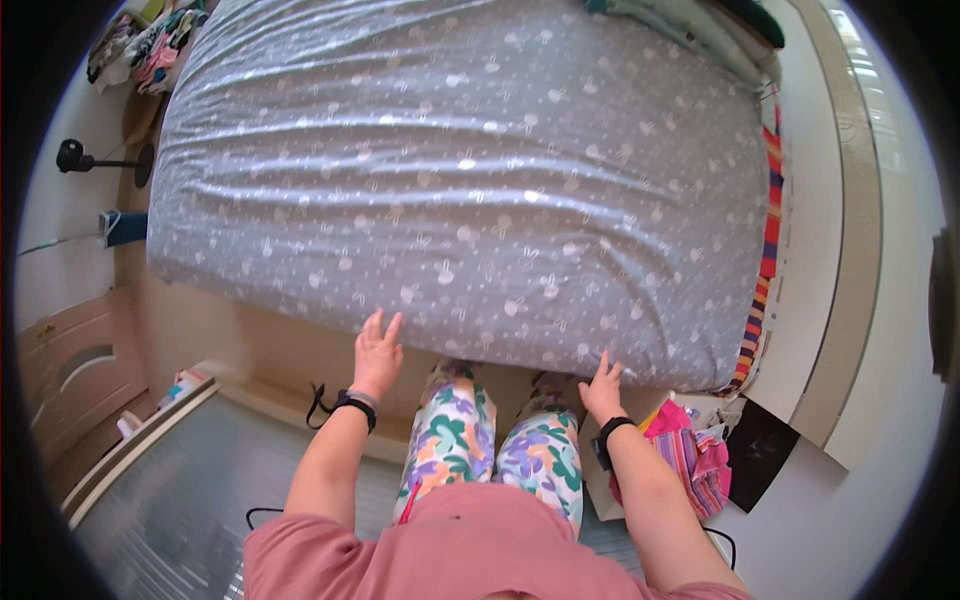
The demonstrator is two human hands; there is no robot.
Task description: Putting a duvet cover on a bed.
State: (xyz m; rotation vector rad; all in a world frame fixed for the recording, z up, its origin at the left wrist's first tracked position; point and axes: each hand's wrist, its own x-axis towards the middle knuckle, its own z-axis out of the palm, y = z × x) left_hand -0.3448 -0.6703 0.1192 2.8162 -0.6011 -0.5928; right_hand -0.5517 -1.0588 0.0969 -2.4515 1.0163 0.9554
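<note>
A grey fitted sheet (450, 217) with a white rabbit print covers a mattress in front of me. Long wrinkles run across it from left to right. My left hand (377, 356) is at the sheet's near edge, fingers spread, fingertips at or just over the cloth. Farther right along the same edge, my right hand (602, 384) also has its fingers apart, near the mattress's near right corner. Neither hand grips anything. Whether the fingertips press on the sheet cannot be told. Below the edge, my legs in floral trousers (457, 431) stand close to the bed.
Folded bedding (690, 34) lies at the far right corner. Striped cloth (771, 202) shows along the right side by the wall. A box with colourful clothes (686, 457) stands right of my legs. Left are a black stand (112, 161), a blue box (124, 228) and a door (82, 360).
</note>
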